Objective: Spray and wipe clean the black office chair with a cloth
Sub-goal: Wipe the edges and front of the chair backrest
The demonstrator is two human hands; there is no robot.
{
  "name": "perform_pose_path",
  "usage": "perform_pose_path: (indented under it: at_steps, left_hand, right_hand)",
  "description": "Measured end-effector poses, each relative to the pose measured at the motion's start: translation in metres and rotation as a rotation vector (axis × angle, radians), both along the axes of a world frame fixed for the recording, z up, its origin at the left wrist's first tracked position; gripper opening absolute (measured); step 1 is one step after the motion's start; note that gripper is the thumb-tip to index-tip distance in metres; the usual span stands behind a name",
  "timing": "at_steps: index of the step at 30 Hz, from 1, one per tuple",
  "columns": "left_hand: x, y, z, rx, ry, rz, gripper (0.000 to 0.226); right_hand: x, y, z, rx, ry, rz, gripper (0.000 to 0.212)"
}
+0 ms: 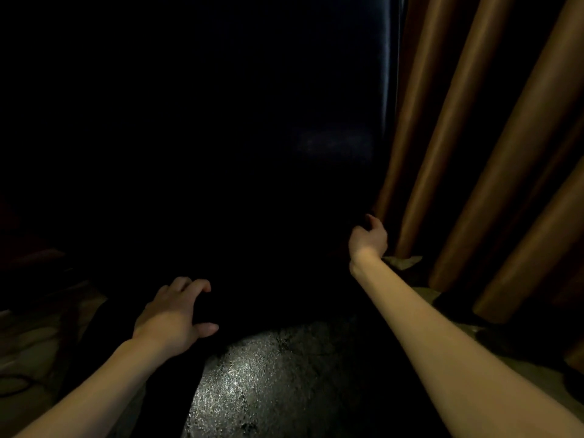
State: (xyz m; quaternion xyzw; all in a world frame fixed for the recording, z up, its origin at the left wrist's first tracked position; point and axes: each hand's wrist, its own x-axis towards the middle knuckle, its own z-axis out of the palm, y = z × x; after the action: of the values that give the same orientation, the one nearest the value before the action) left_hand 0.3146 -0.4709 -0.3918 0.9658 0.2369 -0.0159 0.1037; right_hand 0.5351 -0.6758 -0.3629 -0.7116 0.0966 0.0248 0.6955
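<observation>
The black office chair [347,99] fills the middle of the very dark view. Its glossy backrest edge catches light at the right, and a lit patch of its textured seat [252,377] shows near me. My left hand [177,314] lies on a dark part of the chair at the left, fingers bent over it and thumb spread. The darkness hides what is under the palm. At the chair's right side, by the curtain, my right hand [368,237] curls its fingers round the edge. No cloth or spray bottle is visible.
Brown curtain folds [467,137] hang close along the chair's right side, down to a pale floor [407,262]. At the left a dim floor [28,343] shows, with a dark cable-like loop on it.
</observation>
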Motion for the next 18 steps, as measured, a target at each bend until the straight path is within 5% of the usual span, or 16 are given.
perform_pose_path:
  at_steps: [18]
  left_hand:
    - [-0.001, -0.011, 0.003, 0.047, 0.009, 0.014, 0.068]
  right_hand:
    - [-0.04, -0.028, 0.02, -0.004, -0.329, 0.158, 0.034]
